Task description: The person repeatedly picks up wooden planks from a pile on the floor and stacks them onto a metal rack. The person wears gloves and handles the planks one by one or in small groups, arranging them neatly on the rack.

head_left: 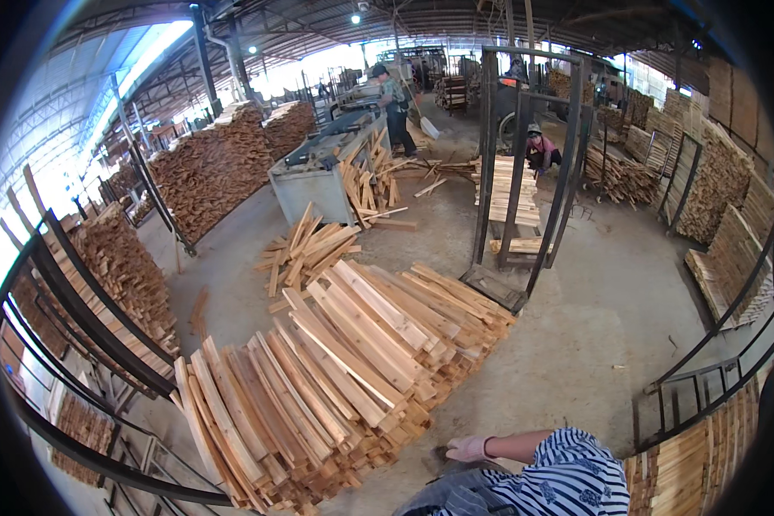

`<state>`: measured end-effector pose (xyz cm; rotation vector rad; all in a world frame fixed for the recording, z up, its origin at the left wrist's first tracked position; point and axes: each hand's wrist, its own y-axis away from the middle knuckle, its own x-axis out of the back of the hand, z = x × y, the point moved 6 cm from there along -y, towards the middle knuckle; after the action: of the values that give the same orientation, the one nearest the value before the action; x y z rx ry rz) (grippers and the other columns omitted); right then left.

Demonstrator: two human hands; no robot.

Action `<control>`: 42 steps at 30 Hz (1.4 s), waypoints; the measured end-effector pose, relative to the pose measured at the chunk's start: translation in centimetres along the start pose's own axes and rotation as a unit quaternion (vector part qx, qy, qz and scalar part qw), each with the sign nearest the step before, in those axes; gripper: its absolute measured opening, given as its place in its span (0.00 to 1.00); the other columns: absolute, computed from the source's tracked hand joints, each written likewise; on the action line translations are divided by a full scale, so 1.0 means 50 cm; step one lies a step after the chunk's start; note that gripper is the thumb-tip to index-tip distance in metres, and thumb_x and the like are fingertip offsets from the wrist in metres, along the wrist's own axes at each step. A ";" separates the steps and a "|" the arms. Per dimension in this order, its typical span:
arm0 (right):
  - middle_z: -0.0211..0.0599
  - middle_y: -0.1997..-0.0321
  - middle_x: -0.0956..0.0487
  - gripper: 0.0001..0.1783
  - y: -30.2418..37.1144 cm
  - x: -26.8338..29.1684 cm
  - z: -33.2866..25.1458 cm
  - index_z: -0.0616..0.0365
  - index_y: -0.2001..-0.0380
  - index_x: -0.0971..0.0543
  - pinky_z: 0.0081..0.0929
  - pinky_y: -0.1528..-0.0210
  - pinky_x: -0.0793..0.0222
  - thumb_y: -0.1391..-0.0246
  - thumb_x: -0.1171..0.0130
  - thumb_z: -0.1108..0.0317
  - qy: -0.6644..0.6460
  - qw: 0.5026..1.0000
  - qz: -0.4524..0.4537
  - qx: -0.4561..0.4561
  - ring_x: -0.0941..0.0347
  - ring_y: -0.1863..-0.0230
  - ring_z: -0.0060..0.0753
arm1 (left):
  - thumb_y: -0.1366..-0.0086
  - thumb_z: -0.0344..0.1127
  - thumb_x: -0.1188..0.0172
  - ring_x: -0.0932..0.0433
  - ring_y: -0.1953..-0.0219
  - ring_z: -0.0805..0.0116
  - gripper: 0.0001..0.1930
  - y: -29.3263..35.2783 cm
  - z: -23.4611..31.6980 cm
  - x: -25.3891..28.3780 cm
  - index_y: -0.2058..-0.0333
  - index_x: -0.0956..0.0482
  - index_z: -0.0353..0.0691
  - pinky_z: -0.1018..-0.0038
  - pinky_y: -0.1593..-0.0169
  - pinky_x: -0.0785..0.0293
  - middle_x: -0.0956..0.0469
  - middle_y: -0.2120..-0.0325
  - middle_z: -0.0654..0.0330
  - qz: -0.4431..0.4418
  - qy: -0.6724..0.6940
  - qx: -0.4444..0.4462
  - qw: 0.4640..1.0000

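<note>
My right hand (469,448), in a pale pink glove, is low in the view, above my jeans (460,494). My forearm comes out of a blue-and-white striped sleeve. A small dark patch lies at the fingertips; whether it is part of the glove or something held cannot be made out. Just left of the hand, and apart from it, is a large stack of wooden slats (318,378), layered and slightly fanned, with loose ones on top. My left hand is out of view.
A black metal rack (525,172) stands beyond the stack, holding slats. Loose offcuts (305,249) lie beside a grey machine (318,163). One person (396,107) stands there; another person (542,150) crouches behind the rack. Slat piles (211,168) and metal frames line both sides.
</note>
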<state>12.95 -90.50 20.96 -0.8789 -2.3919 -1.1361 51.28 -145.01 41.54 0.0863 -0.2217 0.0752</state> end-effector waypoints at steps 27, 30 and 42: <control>0.47 0.61 0.19 0.43 0.093 0.220 -1.552 0.70 0.34 0.39 0.34 0.71 0.25 0.38 0.43 0.45 0.008 0.772 -0.067 0.632 0.22 0.71 0.32 | 0.41 0.25 0.39 0.25 0.61 0.71 0.16 0.120 -0.219 0.110 0.52 0.21 0.32 0.73 0.54 0.27 0.22 0.60 0.61 0.141 0.167 -0.017 0.976; 0.48 0.50 0.21 0.39 0.160 0.017 -1.216 0.54 0.30 0.39 0.36 0.54 0.26 0.37 0.46 0.45 0.154 0.627 -0.371 0.667 0.23 0.56 0.39 | 0.39 0.25 0.39 0.27 0.66 0.74 0.11 0.131 -0.224 0.118 0.58 0.18 0.37 0.75 0.58 0.28 0.23 0.66 0.66 0.159 0.129 -0.008 0.979; 0.45 0.46 0.22 0.27 -0.226 0.058 -0.227 0.57 0.39 0.30 0.34 0.40 0.33 0.35 0.47 0.53 -0.152 0.981 -0.116 -0.019 0.27 0.44 0.45 | 0.42 0.31 0.33 0.27 0.67 0.80 0.09 0.230 -0.181 0.087 0.62 0.15 0.42 0.78 0.61 0.31 0.22 0.71 0.72 0.226 0.111 -0.009 0.968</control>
<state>3.84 -103.81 23.14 -0.8544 -2.7911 -1.2099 56.51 -132.46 34.60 0.0071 -0.0139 0.5351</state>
